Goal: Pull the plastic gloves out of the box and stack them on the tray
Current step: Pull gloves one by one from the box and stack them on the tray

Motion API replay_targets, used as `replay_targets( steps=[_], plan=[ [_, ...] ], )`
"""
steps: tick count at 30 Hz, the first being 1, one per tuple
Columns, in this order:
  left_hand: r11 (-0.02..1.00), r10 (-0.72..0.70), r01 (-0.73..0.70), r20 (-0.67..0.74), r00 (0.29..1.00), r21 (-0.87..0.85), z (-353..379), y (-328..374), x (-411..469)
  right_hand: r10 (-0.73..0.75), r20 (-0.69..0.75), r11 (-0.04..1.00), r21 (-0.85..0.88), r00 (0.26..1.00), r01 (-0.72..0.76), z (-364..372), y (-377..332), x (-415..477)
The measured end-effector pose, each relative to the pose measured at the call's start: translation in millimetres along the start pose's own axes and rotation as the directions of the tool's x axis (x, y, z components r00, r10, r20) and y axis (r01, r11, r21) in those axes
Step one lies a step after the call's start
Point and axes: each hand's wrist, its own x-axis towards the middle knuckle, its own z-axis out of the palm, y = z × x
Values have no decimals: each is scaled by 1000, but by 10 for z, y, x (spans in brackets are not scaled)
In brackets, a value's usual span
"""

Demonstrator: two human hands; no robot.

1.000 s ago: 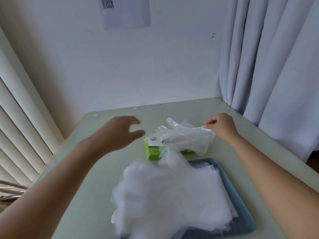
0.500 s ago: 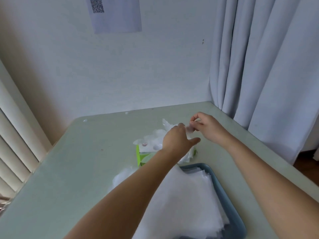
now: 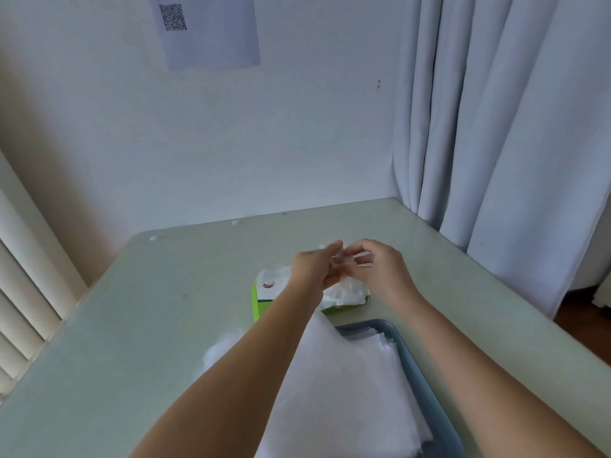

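Two hands (image 3: 309, 269) (image 3: 383, 269), one glove (image 3: 345, 289), one box (image 3: 256, 304), one tray (image 3: 408, 347), one stack (image 3: 347, 391).

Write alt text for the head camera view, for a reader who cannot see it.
A person's left hand and right hand hold a clear plastic glove just above a green box on a pale green table. Nearer the camera, a stack of gloves lies on a blue tray, spilling over its left side.

The head camera is looking forward and down from just behind the left hand (image 3: 310, 267) and right hand (image 3: 380, 269).
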Motion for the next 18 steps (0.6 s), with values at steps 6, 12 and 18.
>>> replay_targets(
  steps=[6,12,18],
  plan=[
    [983,-3,-1,-18,1000,-181,-168,50,41,40,-120,995,100,992,-28,-24,119,51],
    [910,118,-183,-191,975,-371,-535,312,106,205,-210,977,97,956,-188,-57,449,133],
    [751,344,-211,99,934,-625,-997,758,-53,225,-268,966,-62,937,-250,-86,374,112]
  ],
)
